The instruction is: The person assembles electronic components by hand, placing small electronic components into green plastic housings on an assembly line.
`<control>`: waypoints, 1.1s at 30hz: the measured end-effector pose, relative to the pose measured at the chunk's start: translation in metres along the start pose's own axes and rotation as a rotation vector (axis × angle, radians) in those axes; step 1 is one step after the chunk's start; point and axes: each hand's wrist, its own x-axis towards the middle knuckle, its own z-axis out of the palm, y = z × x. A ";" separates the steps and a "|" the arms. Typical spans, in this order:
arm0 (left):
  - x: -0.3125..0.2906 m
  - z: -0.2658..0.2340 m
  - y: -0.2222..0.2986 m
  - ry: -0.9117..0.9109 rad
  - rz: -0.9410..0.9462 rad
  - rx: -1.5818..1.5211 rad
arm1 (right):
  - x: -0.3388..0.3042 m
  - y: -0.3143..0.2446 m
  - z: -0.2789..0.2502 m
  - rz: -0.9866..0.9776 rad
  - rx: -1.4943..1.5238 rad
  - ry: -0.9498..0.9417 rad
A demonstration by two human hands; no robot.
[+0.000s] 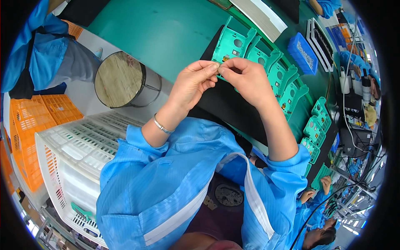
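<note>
My left hand (195, 80) and my right hand (246, 80) meet fingertip to fingertip above the near edge of the bench. Both are closed in a pinch on something tiny, too small to make out. Just beyond my fingers stands a green plastic housing (233, 43), with small yellowish and dark parts inside; my fingers cover its lower corner, and I cannot tell whether they touch it. Several more green housings (275, 75) of the same shape run in a row to the right, beside my right hand. Underneath lies a black mat (225, 104).
A blue bin (302, 53) of small pale parts sits beyond the row, near a white-edged tray (320, 45). More green housings (315, 131) lie farther right, near another person's hands (326, 183). At left are a round stool (118, 79), a white crate (79, 146) and orange crates (31, 129).
</note>
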 end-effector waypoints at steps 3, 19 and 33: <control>0.001 -0.001 0.001 0.029 0.010 -0.011 | 0.017 0.004 0.002 0.053 -0.005 0.000; 0.004 -0.017 0.013 0.098 0.075 -0.110 | 0.098 0.026 -0.002 0.180 -0.366 -0.001; -0.001 -0.013 0.019 0.109 0.053 -0.096 | 0.071 0.026 0.008 -0.047 -0.488 0.112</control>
